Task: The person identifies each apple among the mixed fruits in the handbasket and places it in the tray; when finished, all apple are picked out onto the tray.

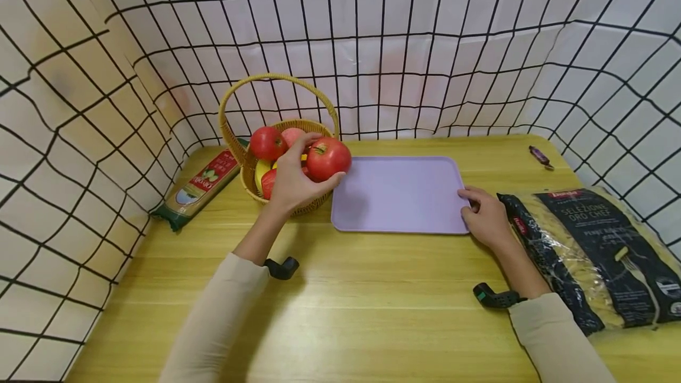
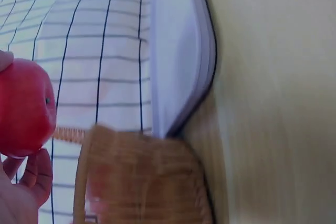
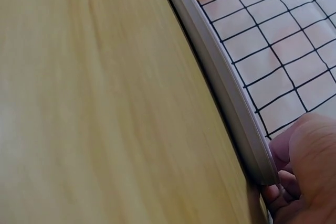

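Note:
My left hand [image 1: 297, 179] holds a red apple [image 1: 329, 159] between thumb and fingers, over the right side of a wicker basket [image 1: 247, 179]. In the left wrist view the apple [image 2: 25, 107] shows its stem dimple, and the basket wall [image 2: 142, 177] lies below it. Another red fruit [image 1: 268, 143], a pinkish fruit [image 1: 292, 136] and something yellow [image 1: 260, 171] sit in the basket, partly hidden by my hand. A light purple tray [image 1: 401, 194] lies flat beside the basket. At its right edge, my right hand [image 1: 485, 216] pinches the rim [image 3: 247, 124].
Left of the basket lies a long red and green packet [image 1: 204, 185]. A large black and clear pasta bag [image 1: 601, 253] lies by my right forearm. A small dark wrapped item [image 1: 541, 157] is at the back right. White walls with black grid lines [image 1: 393, 64] enclose the table.

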A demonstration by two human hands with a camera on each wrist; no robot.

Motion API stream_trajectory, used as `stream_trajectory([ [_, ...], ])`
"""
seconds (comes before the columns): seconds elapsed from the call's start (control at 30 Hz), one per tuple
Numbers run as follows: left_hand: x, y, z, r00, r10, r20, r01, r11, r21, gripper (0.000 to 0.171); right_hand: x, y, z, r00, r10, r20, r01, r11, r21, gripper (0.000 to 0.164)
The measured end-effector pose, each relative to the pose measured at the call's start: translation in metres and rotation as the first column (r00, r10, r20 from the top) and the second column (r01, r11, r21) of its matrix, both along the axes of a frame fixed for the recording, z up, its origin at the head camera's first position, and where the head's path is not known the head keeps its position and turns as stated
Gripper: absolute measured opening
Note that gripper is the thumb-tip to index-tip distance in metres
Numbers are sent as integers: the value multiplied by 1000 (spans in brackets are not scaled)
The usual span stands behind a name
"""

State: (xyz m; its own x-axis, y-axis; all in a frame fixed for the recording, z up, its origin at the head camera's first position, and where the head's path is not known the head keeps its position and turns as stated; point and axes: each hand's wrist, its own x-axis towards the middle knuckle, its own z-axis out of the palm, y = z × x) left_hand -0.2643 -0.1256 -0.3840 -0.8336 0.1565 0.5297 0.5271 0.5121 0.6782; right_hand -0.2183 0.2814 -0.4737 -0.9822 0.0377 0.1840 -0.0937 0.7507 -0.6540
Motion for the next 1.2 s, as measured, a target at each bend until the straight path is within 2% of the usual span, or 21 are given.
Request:
stream_trajectory([
  [0.13,1,20,-3,998,-26,49,26,1000,-6,79,0,0,0,1000,-15,-3,15,1000,-13,44],
  [0.3,1,41,-7,994,-79,77,81,996,-27,81,0,1,-2,1000,-23,-3,23,999,-31,43],
  [0.47,-1,58,-13,986,-96,138,108,990,-85,83,1,2,-3,999,-29,-18,29,999,-32,43],
  [0.67,-6,76,-24,973,-63,221,98,984,-149,86,0,-1,-4,999,-30,-30,29,999,-32,44],
  [0.8,-13,86,-31,967,-36,253,78,985,-155,87,-1,-1,-6,998,-36,-47,34,999,-29,43],
  [1.0,-25,93,-39,960,-3,278,46,987,-151,88,-2,0,-6,998,-31,-46,30,999,-31,43],
  [1.2,-39,95,-48,962,14,272,28,989,-149,88,-1,-2,-5,999,-30,-19,29,998,-52,43],
])
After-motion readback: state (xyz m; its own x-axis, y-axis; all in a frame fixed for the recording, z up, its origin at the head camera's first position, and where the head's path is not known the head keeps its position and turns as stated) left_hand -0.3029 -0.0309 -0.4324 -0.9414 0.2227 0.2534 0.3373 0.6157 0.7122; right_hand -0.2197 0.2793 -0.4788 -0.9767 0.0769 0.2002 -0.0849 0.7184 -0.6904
